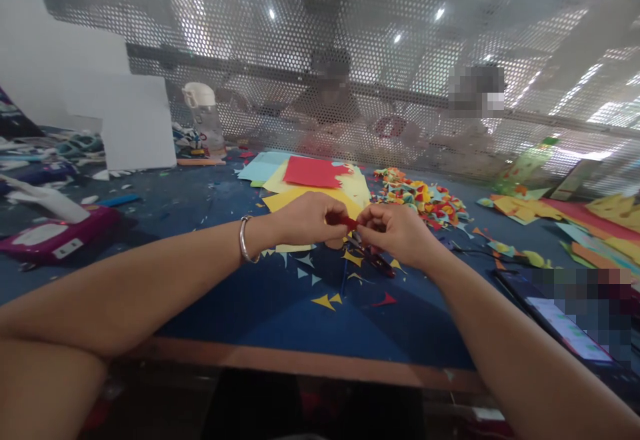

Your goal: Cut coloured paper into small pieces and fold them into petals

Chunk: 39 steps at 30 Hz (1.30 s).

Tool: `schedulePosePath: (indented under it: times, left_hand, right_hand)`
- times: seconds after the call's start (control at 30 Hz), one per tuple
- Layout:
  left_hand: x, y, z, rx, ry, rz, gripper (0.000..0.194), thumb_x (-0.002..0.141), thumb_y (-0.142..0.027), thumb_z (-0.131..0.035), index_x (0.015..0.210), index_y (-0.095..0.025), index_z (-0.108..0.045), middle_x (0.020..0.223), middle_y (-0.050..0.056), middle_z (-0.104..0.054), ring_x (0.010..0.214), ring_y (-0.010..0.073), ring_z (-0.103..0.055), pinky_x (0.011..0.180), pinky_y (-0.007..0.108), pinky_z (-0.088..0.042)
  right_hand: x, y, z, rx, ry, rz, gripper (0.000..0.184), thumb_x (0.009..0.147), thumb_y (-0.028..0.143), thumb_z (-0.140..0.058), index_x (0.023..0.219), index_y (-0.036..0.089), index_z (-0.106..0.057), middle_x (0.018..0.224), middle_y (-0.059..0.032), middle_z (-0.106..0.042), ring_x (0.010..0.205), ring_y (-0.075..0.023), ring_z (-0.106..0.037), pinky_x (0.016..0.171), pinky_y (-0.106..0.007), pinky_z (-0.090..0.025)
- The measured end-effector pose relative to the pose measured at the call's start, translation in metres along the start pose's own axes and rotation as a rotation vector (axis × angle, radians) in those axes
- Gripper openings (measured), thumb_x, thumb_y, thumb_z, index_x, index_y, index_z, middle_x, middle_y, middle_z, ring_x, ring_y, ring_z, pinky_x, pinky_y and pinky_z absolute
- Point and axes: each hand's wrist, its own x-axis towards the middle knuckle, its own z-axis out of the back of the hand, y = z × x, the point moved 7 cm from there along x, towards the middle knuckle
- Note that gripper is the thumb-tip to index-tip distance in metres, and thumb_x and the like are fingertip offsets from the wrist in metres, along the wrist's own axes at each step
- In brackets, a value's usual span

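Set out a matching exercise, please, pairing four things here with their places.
Things:
1. Silver bracelet
2. Large red sheet
3. White-lidded bottle
4. Small red piece

Places:
A. At the fingertips of the left hand and right hand
B. Around the left wrist
C. On the paper stack
D. Standing left of the stack

Pairs: 1-B, 2-C, 3-D, 4-A

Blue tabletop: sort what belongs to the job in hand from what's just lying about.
Likely the job:
- small red piece, in the fingers of both hands
- red sheet
- pile of small coloured pieces

Likely just lying about:
- bottle with white lid
- magenta box
- phone
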Motion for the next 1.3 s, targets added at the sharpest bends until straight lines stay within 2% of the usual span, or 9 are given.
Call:
schedulePosePath:
  times: [0.1, 0.17, 0.37, 0.57, 0.73, 0.87, 1.03, 1.1, 1.3]
  left_hand:
    - [0.0, -0.004, 0.001, 0.018, -0.048, -0.036, 0.015, 0.08, -0.028, -0.07, 0.079, -0.017, -0.079, 0.068, 0.001, -0.071, 0.061, 0.0107, -0.054, 0.057, 0.022, -0.037]
    - [0.001, 0.0, -0.001, -0.062, -0.029, 0.011, 0.016, 0.081, -0.028, -0.071, 0.078, -0.016, -0.08, 0.065, 0.001, -0.071, 0.059, 0.0107, -0.055, 0.058, 0.023, -0.038]
    - [0.0, 0.031, -0.013, -0.781, -0.115, 0.405, 0.006, 0.071, -0.009, -0.082, 0.075, -0.012, -0.078, 0.07, 0.003, -0.075, 0.064, 0.0104, -0.066, 0.066, 0.023, -0.052]
    - [0.001, 0.036, -0.019, -0.977, -0.2, 0.439, 0.013, 0.081, -0.003, -0.074, 0.074, -0.012, -0.071, 0.075, 0.002, -0.075, 0.07, 0.0069, -0.071, 0.077, 0.019, -0.058]
    - [-0.001, 0.03, -0.022, -1.025, -0.211, 0.422, 0.015, 0.079, 0.001, -0.075, 0.073, -0.012, -0.069, 0.072, 0.001, -0.074, 0.067, 0.0073, -0.071, 0.076, 0.019, -0.059]
    - [-0.004, 0.021, -0.023, -0.995, -0.2, 0.4, 0.01, 0.078, -0.001, -0.076, 0.077, -0.01, -0.073, 0.067, 0.0, -0.073, 0.058, 0.0073, -0.069, 0.068, 0.02, -0.058]
    - [-0.007, 0.01, -0.022, -0.97, -0.215, 0.357, 0.009, 0.084, -0.008, -0.071, 0.075, -0.009, -0.075, 0.07, 0.003, -0.075, 0.065, 0.0092, -0.072, 0.075, 0.022, -0.058]
    - [-0.007, 0.008, -0.022, -0.944, -0.213, 0.321, 0.003, 0.081, -0.011, -0.075, 0.079, -0.009, -0.076, 0.073, 0.003, -0.076, 0.068, 0.0094, -0.072, 0.077, 0.022, -0.057]
    - [-0.008, 0.007, -0.019, -0.827, -0.247, 0.226, 0.012, 0.071, -0.011, -0.082, 0.081, -0.012, -0.077, 0.076, 0.002, -0.078, 0.071, 0.0101, -0.071, 0.079, 0.024, -0.057]
  right_hand:
    - [-0.001, 0.002, 0.0, -0.022, 0.012, 0.02, 0.012, 0.08, 0.031, -0.064, 0.08, 0.02, -0.066, 0.054, 0.0023, -0.065, 0.048, -0.0129, -0.058, 0.05, -0.026, -0.042]
    - [-0.001, 0.004, 0.002, -0.046, -0.011, 0.035, 0.013, 0.081, 0.033, -0.065, 0.081, 0.02, -0.067, 0.058, 0.0008, -0.067, 0.051, -0.0137, -0.059, 0.053, -0.027, -0.043]
    - [-0.008, 0.014, 0.014, -0.143, -0.222, 0.167, 0.018, 0.089, 0.036, -0.059, 0.094, 0.02, -0.065, 0.075, -0.0027, -0.069, 0.062, -0.0138, -0.06, 0.061, -0.028, -0.046]
    - [-0.011, 0.025, 0.006, -0.369, -0.193, 0.289, 0.02, 0.092, 0.032, -0.055, 0.103, 0.021, -0.068, 0.078, -0.0018, -0.072, 0.061, -0.0128, -0.061, 0.062, -0.027, -0.044]
    - [-0.012, 0.026, 0.006, -0.388, -0.184, 0.303, 0.02, 0.094, 0.033, -0.054, 0.099, 0.021, -0.069, 0.086, -0.0041, -0.074, 0.067, -0.0141, -0.062, 0.066, -0.028, -0.044]
    - [-0.009, 0.019, 0.007, -0.213, -0.177, 0.244, 0.015, 0.091, 0.033, -0.057, 0.094, 0.021, -0.066, 0.081, -0.0029, -0.071, 0.066, -0.014, -0.06, 0.065, -0.028, -0.045]
    - [-0.005, 0.012, 0.009, -0.051, -0.202, 0.173, 0.013, 0.087, 0.033, -0.06, 0.088, 0.021, -0.062, 0.074, -0.001, -0.065, 0.064, -0.0132, -0.057, 0.062, -0.027, -0.045]
    - [-0.005, 0.012, 0.01, -0.041, -0.215, 0.166, 0.013, 0.086, 0.034, -0.061, 0.087, 0.021, -0.061, 0.073, -0.001, -0.065, 0.064, -0.0132, -0.057, 0.061, -0.028, -0.046]
    - [-0.004, 0.012, 0.012, -0.023, -0.232, 0.151, 0.014, 0.084, 0.034, -0.064, 0.084, 0.021, -0.061, 0.07, 0.0008, -0.062, 0.059, -0.0119, -0.055, 0.058, -0.028, -0.044]
